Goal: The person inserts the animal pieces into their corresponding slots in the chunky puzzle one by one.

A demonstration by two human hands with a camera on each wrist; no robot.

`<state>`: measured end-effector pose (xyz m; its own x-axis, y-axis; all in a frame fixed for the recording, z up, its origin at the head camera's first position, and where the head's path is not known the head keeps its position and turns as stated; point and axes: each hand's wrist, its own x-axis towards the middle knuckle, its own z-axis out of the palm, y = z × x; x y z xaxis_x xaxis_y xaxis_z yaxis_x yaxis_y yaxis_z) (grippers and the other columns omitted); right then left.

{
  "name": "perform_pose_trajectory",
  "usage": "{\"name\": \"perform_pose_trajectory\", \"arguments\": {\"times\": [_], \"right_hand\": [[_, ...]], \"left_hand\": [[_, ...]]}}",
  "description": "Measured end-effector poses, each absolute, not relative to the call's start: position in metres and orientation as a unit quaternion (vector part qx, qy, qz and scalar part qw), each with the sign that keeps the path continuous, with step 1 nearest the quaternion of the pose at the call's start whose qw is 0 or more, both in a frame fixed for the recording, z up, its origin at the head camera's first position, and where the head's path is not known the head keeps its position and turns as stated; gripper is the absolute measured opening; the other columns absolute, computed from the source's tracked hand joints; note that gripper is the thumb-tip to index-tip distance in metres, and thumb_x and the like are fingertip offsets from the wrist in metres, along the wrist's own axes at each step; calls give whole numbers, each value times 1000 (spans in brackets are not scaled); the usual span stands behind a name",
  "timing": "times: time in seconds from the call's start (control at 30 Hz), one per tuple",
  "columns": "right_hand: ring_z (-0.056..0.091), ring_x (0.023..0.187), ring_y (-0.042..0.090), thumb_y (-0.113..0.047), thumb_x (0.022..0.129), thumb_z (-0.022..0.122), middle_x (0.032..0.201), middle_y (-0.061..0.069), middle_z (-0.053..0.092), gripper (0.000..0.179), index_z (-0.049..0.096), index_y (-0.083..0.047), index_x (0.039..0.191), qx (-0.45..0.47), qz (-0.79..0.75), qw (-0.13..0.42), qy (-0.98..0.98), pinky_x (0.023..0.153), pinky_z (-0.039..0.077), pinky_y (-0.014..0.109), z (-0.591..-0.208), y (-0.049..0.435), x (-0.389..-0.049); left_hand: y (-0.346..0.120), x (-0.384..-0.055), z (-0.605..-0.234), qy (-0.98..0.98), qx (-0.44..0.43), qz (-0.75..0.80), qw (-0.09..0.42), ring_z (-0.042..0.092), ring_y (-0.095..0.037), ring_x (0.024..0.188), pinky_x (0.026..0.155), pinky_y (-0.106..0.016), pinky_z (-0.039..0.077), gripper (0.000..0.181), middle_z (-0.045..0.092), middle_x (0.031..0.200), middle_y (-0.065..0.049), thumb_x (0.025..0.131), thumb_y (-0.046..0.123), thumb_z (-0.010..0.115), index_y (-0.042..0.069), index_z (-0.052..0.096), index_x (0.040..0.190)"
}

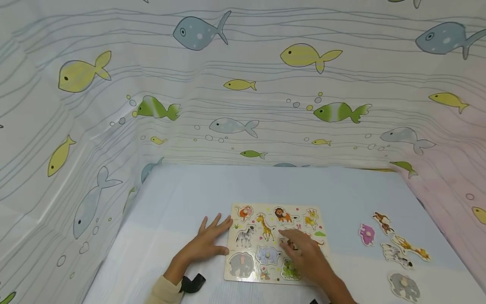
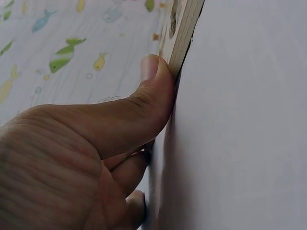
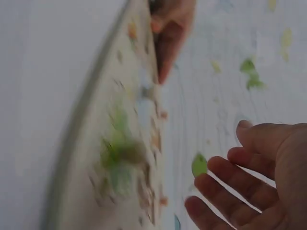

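Note:
A wooden animal puzzle board (image 1: 243, 236) lies flat on the table. My left hand (image 1: 205, 242) is at its left edge, fingers spread, and in the left wrist view the thumb (image 2: 156, 84) touches the board's edge. Over the right half of the board hovers my right hand (image 1: 305, 255), its fingers loosely extended and holding nothing in the right wrist view. Seated in the board are a lion piece (image 1: 282, 214) and a blue-grey animal piece (image 1: 268, 255), both with knobs. A green animal (image 1: 290, 270) is partly hidden by the right hand.
Loose pieces lie right of the board: a pink-purple animal (image 1: 367, 234), a monkey (image 1: 383, 223), a giraffe (image 1: 411, 247), a zebra (image 1: 396, 255) and an elephant (image 1: 404, 287). Fish-patterned sheeting (image 1: 265, 101) surrounds the table (image 1: 182, 190) at the back and sides.

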<state>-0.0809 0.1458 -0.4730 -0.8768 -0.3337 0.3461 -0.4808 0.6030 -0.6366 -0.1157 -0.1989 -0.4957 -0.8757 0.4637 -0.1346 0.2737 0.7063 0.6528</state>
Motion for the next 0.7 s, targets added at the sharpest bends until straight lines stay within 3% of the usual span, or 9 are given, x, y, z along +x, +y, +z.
{"name": "perform_pose_trajectory", "arguments": {"times": [0.2, 0.33, 0.43, 0.5, 0.57, 0.63, 0.7], "right_hand": [[68, 89, 3, -8, 89, 74, 105, 8, 75, 26, 70, -5, 115, 33, 359, 146, -921, 77, 53, 8, -463, 229, -100], [48, 81, -23, -11, 91, 73, 106, 18, 74, 26, 70, -2, 115, -75, 327, 169, -926, 68, 40, -4, -463, 276, -106], [36, 77, -31, -13, 92, 72, 108, 23, 73, 27, 70, 1, 114, -127, 327, 168, -921, 63, 35, -6, -465, 300, -107], [47, 76, -23, -13, 92, 72, 107, 25, 72, 27, 71, 3, 112, -150, 326, 166, -918, 61, 34, -6, -468, 310, -107], [61, 79, -5, -16, 93, 71, 107, 26, 71, 29, 70, 5, 113, -175, 314, 154, -920, 59, 35, -2, -471, 316, -107], [67, 86, 19, -18, 93, 71, 107, 28, 69, 32, 70, 6, 113, -198, 305, 140, -921, 64, 45, 10, -476, 319, -107], [64, 98, 40, -19, 93, 70, 109, 30, 66, 35, 68, 8, 115, -211, 290, 125, -925, 72, 54, 28, -480, 321, -108]], "left_hand": [[-199, -115, -495, 911, 203, 331, 142, 9, -37, 156, 121, -62, -14, 96, 27, 164, -5, 75, 37, 80, 12, 35, 155], [-199, -113, -493, 909, 202, 338, 137, 11, -40, 155, 120, -64, -14, 96, 29, 163, -8, 74, 36, 81, 10, 36, 154], [-199, -112, -493, 909, 202, 340, 132, 12, -42, 154, 120, -65, -14, 96, 30, 162, -9, 74, 36, 81, 8, 37, 154], [-199, -112, -493, 908, 204, 342, 130, 12, -42, 154, 120, -65, -14, 95, 31, 162, -10, 74, 36, 81, 8, 37, 154], [-199, -113, -493, 908, 205, 341, 130, 12, -42, 154, 120, -65, -14, 95, 30, 162, -9, 74, 36, 80, 8, 37, 154], [-199, -114, -494, 908, 209, 340, 130, 12, -42, 154, 120, -65, -14, 95, 30, 162, -10, 74, 37, 80, 8, 37, 154], [-198, -115, -494, 908, 211, 339, 130, 12, -42, 154, 120, -65, -14, 96, 30, 163, -9, 74, 38, 80, 9, 37, 154]]}}
